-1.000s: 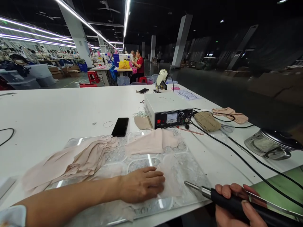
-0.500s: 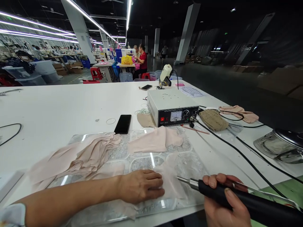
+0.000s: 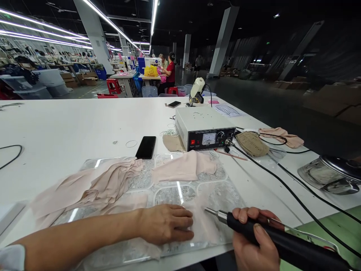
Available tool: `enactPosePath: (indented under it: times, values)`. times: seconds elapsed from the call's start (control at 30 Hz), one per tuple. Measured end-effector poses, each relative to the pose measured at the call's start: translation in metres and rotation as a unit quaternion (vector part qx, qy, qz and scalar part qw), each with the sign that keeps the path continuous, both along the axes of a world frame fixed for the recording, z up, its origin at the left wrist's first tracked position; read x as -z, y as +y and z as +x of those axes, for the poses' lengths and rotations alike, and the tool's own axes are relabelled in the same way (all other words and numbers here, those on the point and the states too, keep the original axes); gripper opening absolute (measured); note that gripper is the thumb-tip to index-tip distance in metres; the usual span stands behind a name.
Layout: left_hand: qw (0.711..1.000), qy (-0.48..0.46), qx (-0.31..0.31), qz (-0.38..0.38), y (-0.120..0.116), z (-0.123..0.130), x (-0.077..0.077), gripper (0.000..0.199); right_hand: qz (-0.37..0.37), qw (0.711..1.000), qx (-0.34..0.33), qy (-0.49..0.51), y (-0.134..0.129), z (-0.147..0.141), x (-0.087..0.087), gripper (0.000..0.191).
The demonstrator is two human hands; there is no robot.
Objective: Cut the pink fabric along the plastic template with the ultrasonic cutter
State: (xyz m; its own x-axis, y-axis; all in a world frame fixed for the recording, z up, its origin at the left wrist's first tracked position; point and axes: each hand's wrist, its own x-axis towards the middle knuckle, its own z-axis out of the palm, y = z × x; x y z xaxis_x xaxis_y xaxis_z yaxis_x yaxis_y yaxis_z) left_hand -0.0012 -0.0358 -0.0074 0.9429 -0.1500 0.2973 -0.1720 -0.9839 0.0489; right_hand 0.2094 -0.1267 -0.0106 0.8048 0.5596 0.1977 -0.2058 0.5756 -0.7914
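My left hand [image 3: 169,223] lies palm down with its fingers stretched out, on a thin pale pink piece of fabric [image 3: 204,222]. Beneath the fabric is a clear plastic board [image 3: 175,196] with rounded panels. My right hand [image 3: 258,233] is wrapped round the thick black handle of an ultrasonic cutter [image 3: 237,222]. Its narrow metal tip points left, over the fabric just right of my left fingers; whether it touches the cloth I cannot tell. A fanned stack of pink fabric pieces [image 3: 113,184] lies at the board's left, and a folded pink piece [image 3: 183,167] along its far side.
A control box [image 3: 210,130] with a dial stands behind the board, its black cable [image 3: 265,171] running along the right. Nearby are a black phone [image 3: 146,147], a brown fabric bundle [image 3: 252,143] and a glass pot [image 3: 329,175]. Two people sit at a sewing machine beyond the table.
My right hand and the cutter have moved left, bringing the tip farther over the fabric and nearer my left fingers. My left hand stays in nearly the same place on the cloth.
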Motion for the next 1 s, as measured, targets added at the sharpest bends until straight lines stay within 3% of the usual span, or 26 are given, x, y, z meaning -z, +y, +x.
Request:
enactPosePath:
  times: [0.2,0.37,0.5,0.7,1.0]
  values:
    - [1.000,0.004,0.019,-0.017,-0.002,-0.001,-0.003,0.024,0.020,0.994,0.104,-0.031,0.023,0.008,0.007,0.027]
    - [0.996,0.007,0.026,-0.080,-0.002,0.002,-0.007,0.024,0.030,0.986,0.162,-0.021,0.015,0.033,-0.004,0.020]
    - [0.998,-0.023,-0.008,-0.057,0.004,0.022,-0.005,0.028,0.025,0.987,0.158,0.010,0.002,0.043,-0.008,0.024]
    - [0.995,-0.048,-0.091,-0.012,0.025,0.058,0.014,0.031,-0.014,0.988,0.144,0.045,-0.001,0.037,-0.009,0.024]
    - [0.996,-0.020,-0.082,-0.005,0.030,0.059,0.028,0.032,0.005,0.990,0.143,0.015,0.009,0.046,-0.006,0.025]
